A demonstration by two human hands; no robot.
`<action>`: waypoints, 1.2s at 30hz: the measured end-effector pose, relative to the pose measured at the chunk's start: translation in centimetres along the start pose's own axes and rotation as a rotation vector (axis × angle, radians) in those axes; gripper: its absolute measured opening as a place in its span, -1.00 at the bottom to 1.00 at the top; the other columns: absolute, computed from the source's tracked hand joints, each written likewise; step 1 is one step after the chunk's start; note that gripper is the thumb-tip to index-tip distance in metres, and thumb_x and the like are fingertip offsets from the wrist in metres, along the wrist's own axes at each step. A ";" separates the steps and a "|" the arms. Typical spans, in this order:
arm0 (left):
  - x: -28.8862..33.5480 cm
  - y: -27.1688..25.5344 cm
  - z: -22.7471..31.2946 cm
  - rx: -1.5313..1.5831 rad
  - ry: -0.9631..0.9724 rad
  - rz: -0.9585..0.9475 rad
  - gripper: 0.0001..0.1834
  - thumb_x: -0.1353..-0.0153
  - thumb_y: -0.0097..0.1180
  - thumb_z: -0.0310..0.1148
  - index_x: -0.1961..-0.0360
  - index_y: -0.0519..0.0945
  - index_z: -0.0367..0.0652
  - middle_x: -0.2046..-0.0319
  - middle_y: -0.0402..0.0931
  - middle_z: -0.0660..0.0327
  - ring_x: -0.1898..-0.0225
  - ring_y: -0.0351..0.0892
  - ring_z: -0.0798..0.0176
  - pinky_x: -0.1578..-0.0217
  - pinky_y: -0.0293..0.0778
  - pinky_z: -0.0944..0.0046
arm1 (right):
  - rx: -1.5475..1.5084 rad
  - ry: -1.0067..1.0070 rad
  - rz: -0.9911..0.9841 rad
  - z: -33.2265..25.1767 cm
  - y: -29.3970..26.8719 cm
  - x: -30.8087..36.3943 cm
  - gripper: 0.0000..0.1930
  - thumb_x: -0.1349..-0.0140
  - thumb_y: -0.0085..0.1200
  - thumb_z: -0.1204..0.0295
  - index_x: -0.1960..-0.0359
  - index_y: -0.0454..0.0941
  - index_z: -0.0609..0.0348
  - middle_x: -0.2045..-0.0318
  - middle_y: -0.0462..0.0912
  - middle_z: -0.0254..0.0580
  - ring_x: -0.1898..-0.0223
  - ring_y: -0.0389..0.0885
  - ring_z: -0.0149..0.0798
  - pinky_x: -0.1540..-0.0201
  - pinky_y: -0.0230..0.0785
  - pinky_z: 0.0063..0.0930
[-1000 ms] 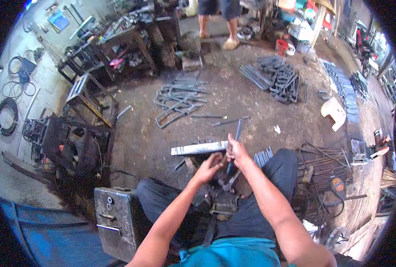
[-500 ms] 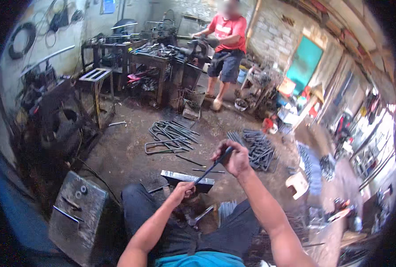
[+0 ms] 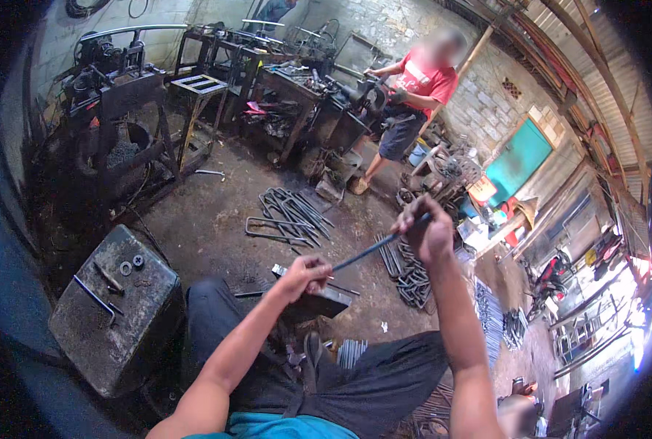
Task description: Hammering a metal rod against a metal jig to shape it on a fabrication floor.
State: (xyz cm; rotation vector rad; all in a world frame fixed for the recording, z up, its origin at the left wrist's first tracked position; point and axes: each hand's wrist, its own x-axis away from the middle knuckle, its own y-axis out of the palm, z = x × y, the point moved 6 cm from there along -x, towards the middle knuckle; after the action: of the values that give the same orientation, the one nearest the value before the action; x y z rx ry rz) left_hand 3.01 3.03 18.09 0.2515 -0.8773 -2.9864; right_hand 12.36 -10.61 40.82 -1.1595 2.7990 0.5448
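A dark metal rod (image 3: 366, 252) slants up to the right between my two hands, above the floor. The fingers of my left hand (image 3: 304, 279) are closed round its lower end. At the upper end, my right hand (image 3: 428, 233) grips it with bent fingers. Beneath my left hand, between my knees, sits a heavy metal block (image 3: 327, 301), partly hidden by that hand. Beyond the block, a pile of bent U-shaped rods (image 3: 286, 219) lies on the floor. Another heap of bent rods (image 3: 412, 282) is partly covered by my right forearm.
To my left stands a dark stand (image 3: 132, 322) bearing washers (image 3: 126, 268) and a bent rod (image 3: 94, 294). A person in a red shirt (image 3: 428, 77) works at a cluttered bench (image 3: 293, 84) further off. A metal-framed stool (image 3: 199, 86) stands by that bench.
Both hands have risen with the rod, my right hand moving further up and right. The rod now lies at a flatter slant. My view has tilted, and the person in red leans more.
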 end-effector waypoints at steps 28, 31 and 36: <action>-1.5 -4.8 10.9 0.561 0.471 0.080 -0.59 -0.44 -0.34 -0.20 -0.11 0.31 -0.29 0.59 0.49 0.05 0.27 0.63 -0.11 0.30 0.59 0.06 | -0.470 0.544 -0.242 9.0 0.6 -2.3 -0.29 -0.34 -0.41 -0.10 -0.09 0.32 0.41 -0.20 0.22 0.42 -0.16 0.31 0.40 -0.27 0.06 0.19; -2.2 -4.8 10.2 0.280 0.464 0.089 -0.64 -0.42 -0.22 -0.20 0.00 0.37 -0.29 0.54 0.55 0.02 0.44 0.63 0.10 0.38 0.59 0.16 | -0.474 0.527 -0.274 7.4 0.0 -2.0 -0.23 -0.32 -0.43 -0.16 -0.19 0.26 0.37 -0.25 0.15 0.40 -0.21 0.21 0.46 -0.31 -0.06 0.20; -2.0 -5.5 9.1 0.188 0.468 0.224 -0.70 -0.37 -0.08 -0.24 0.12 0.43 -0.31 0.51 0.56 0.03 0.49 0.60 0.24 0.33 0.58 0.16 | -0.470 0.483 -0.344 6.7 -0.4 -1.8 -0.19 -0.30 -0.50 -0.23 -0.28 0.17 0.28 -0.31 0.06 0.34 -0.25 0.12 0.47 -0.33 -0.12 0.20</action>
State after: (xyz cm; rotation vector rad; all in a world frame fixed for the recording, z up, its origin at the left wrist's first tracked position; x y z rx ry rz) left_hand 3.72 12.66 22.92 0.7614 -1.0382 -2.4812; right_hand 13.42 -7.42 34.80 -2.0625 2.7991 1.0424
